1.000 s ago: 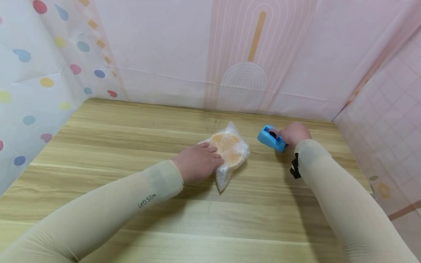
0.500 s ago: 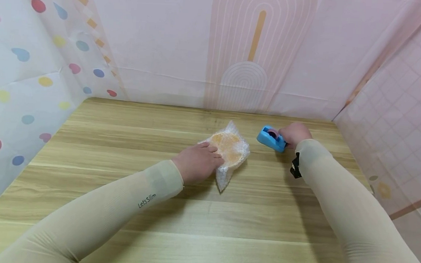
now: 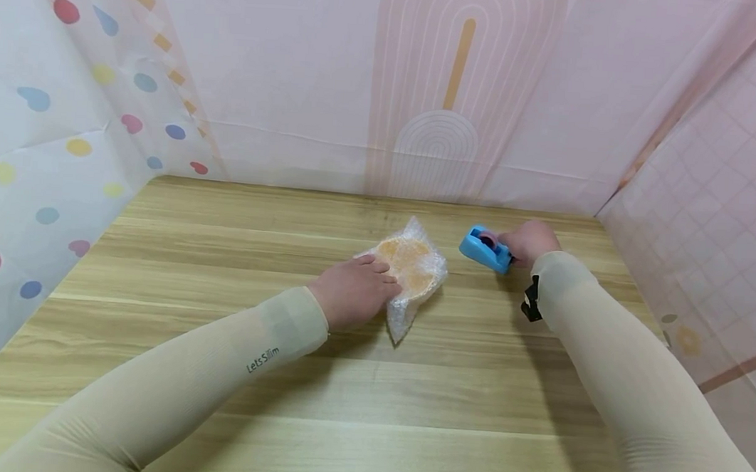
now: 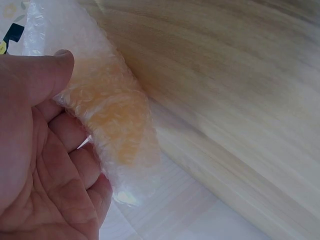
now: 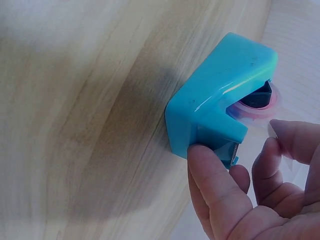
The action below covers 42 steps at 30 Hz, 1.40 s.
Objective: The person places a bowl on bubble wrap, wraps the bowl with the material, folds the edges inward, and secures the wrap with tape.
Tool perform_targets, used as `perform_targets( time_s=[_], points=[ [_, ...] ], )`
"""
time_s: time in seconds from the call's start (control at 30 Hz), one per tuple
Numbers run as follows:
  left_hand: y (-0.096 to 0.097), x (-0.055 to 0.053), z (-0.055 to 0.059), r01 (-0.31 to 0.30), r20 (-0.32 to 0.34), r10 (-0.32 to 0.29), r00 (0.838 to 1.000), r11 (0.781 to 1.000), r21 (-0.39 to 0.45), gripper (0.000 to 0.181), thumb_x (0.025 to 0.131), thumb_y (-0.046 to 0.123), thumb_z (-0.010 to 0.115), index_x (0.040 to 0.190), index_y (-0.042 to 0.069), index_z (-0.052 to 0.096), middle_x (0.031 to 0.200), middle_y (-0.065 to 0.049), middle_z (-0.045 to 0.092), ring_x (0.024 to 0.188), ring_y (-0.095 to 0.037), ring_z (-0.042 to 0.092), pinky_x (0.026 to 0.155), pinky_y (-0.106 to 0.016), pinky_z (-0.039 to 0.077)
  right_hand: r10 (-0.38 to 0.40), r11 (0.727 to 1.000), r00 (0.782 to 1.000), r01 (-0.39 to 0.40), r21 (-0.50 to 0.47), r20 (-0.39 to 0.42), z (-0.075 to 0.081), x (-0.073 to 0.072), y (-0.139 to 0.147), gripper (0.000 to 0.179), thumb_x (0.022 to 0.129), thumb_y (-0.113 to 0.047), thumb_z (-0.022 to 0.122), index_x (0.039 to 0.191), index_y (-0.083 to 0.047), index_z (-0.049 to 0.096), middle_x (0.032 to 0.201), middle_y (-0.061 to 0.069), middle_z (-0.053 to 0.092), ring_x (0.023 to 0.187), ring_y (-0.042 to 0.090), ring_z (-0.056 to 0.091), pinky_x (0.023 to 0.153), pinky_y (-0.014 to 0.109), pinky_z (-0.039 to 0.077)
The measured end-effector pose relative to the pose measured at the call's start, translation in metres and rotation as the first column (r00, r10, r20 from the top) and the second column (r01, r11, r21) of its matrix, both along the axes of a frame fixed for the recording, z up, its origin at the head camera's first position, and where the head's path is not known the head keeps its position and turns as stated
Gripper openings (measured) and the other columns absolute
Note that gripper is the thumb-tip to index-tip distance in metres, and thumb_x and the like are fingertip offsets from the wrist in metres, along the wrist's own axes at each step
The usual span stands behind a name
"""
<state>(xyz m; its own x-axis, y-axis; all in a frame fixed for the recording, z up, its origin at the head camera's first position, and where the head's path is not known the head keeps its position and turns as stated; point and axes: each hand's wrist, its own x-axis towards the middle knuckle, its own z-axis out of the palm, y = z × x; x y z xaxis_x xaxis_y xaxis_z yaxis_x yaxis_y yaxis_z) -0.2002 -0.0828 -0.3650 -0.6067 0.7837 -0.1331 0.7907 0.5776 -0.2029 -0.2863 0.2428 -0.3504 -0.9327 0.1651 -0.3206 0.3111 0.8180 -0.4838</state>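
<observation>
A bubble-wrapped package (image 3: 408, 266) lies mid-table, with a round orange-patterned thing showing through; its kind is blurred by the wrap. My left hand (image 3: 356, 292) holds the package's left edge. In the left wrist view, the thumb (image 4: 52, 72) lies on one face and the curled fingers (image 4: 82, 162) sit along the edge. To the right stands a blue tape dispenser (image 3: 485, 249) with a pinkish roll of tape (image 5: 257, 111). My right hand (image 3: 532, 242) is at its right end. Thumb and a finger pinch clear tape, while another fingertip (image 5: 200, 156) touches the dispenser's front by the toothed cutter.
The wood-grain table (image 3: 369, 406) reaches back to a pink patterned curtain (image 3: 283, 81). A dotted cloth (image 3: 55, 162) bounds the left side, and a checked cloth (image 3: 725, 226) the right. A black strap (image 3: 531, 300) hangs at the right wrist.
</observation>
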Motion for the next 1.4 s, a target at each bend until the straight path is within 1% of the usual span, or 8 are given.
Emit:
perform_targets(
  time_s=[0.13,0.33,0.7,0.97,1.2,1.27,1.33,1.4],
  points=[
    [0.0,0.0,0.0,-0.007,0.017,0.007,1.0,1.0,-0.002,0.034,0.109,0.014,0.046,0.134,0.016,0.068,0.138,0.003,0.071,0.133,-0.024,0.059,0.126,-0.047,0.04,0.027,0.999,1.0,-0.026,0.03,-0.014,0.0,0.002,0.001,0.036,0.1,-0.033,0.057,0.092,0.001,0.066,0.099,0.015,0.063,0.077,0.02,0.062,0.058,0.023,0.052],
    [0.0,0.001,0.002,-0.009,0.021,0.009,1.0,1.0,-0.001,0.034,0.109,0.014,0.046,0.135,0.016,0.068,0.14,0.003,0.07,0.135,-0.024,0.058,0.126,-0.048,0.04,0.04,0.999,0.999,-0.04,0.037,-0.003,0.0,0.004,0.001,0.033,0.101,-0.028,0.055,0.093,0.002,0.066,0.1,0.015,0.063,0.08,0.021,0.063,0.06,0.024,0.05],
    [0.0,0.001,0.001,-0.005,0.012,0.005,1.0,1.0,0.001,0.031,0.109,0.014,0.048,0.132,0.016,0.069,0.139,0.003,0.071,0.135,-0.024,0.058,0.124,-0.047,0.041,0.084,0.996,0.996,-0.084,0.023,0.005,0.005,0.009,0.006,0.035,0.101,-0.027,0.053,0.069,-0.012,0.05,0.075,0.002,0.063,0.075,0.019,0.059,0.073,0.031,0.048],
    [0.0,-0.001,0.001,-0.011,0.017,0.011,1.0,1.0,0.0,0.029,0.109,0.015,0.048,0.129,0.016,0.069,0.137,0.004,0.071,0.132,-0.023,0.059,0.125,-0.047,0.041,0.069,0.997,0.998,-0.069,-0.031,0.008,0.005,0.011,0.01,0.03,0.103,-0.027,0.053,0.089,-0.002,0.063,0.087,0.004,0.061,0.084,0.022,0.055,0.074,0.031,0.047],
    [0.0,-0.001,0.001,-0.014,0.022,0.014,1.0,1.0,-0.002,0.029,0.109,0.015,0.048,0.128,0.017,0.069,0.138,0.004,0.071,0.132,-0.024,0.059,0.125,-0.047,0.041,-0.05,0.98,0.998,0.054,-0.191,0.028,0.006,0.015,0.01,0.028,0.1,-0.023,0.055,0.109,0.002,0.064,0.102,0.008,0.06,0.086,0.017,0.059,0.07,0.027,0.049],
    [0.0,-0.002,0.001,-0.015,0.026,0.015,1.0,1.0,-0.006,0.028,0.109,0.015,0.048,0.128,0.017,0.069,0.139,0.004,0.071,0.133,-0.024,0.059,0.125,-0.047,0.04,-0.063,0.971,0.997,0.072,-0.227,0.044,0.006,0.015,0.01,0.032,0.101,-0.023,0.054,0.116,0.004,0.062,0.11,0.011,0.061,0.091,0.018,0.063,0.077,0.028,0.055],
    [0.0,-0.002,0.001,-0.015,0.028,0.015,0.999,1.0,-0.009,0.028,0.11,0.015,0.048,0.128,0.017,0.069,0.139,0.004,0.07,0.133,-0.024,0.059,0.126,-0.047,0.04,-0.074,0.956,0.995,0.088,-0.279,0.061,0.005,0.015,0.01,0.04,0.103,-0.024,0.053,0.129,0.006,0.06,0.123,0.016,0.059,0.104,0.022,0.067,0.091,0.032,0.061],
    [0.0,-0.002,0.001,-0.014,0.026,0.014,1.0,1.0,-0.013,0.029,0.109,0.015,0.048,0.129,0.017,0.069,0.139,0.004,0.07,0.133,-0.023,0.059,0.126,-0.047,0.04,-0.072,0.946,0.994,0.094,-0.312,0.08,0.006,0.015,0.011,0.046,0.105,-0.026,0.053,0.137,0.008,0.056,0.131,0.019,0.056,0.113,0.026,0.067,0.102,0.036,0.061]
  ],
)
